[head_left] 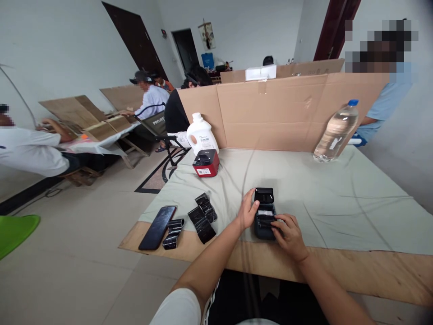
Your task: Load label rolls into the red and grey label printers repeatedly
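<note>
A small dark portable printer lies near the front of the table with its lid flipped up. Inside its open compartment, a white paper roll shows. My left hand grips the printer's left side by the lid, thumb bent over the edge. At the right side, my right hand has its fingers bent and pressed on the black part by the opening; the exact contact is partly hidden. To the left lie folded black film strips and a curled black strip beside a phone.
A red-and-black box and a white jug stand at the back left. A tilted water bottle leans by the cardboard screen at back right. Other people sit at tables left and behind the screen.
</note>
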Tool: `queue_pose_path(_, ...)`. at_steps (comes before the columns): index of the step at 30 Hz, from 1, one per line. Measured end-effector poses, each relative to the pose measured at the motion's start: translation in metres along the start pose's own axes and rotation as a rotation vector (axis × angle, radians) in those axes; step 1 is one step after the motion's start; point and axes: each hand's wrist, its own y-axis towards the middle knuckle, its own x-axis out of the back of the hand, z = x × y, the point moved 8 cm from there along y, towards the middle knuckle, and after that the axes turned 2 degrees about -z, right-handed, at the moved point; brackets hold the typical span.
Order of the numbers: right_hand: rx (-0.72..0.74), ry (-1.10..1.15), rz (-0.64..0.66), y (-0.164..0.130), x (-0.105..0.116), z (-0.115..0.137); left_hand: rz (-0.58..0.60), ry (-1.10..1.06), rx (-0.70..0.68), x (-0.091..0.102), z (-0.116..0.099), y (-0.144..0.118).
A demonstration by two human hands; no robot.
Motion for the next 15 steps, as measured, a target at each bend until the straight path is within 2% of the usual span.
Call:
queue_pose_path(7,0.101,-0.103,-0.016,-0.003,-0.002,0.012,-0.004,-0.004,-0.040,0.004,-0.004,-0.011)
queue_pose_path(12,0.092,-0.164,-0.076,-0.003,0.005,0.016,0.038,0.014,-0.105,0.000,-0.014,-0.018)
queue_pose_path(15,0.086,-0.166,-0.063,-0.003,0.004,0.015,0.047,0.061,-0.134,-0.005,-0.019,-0.024)
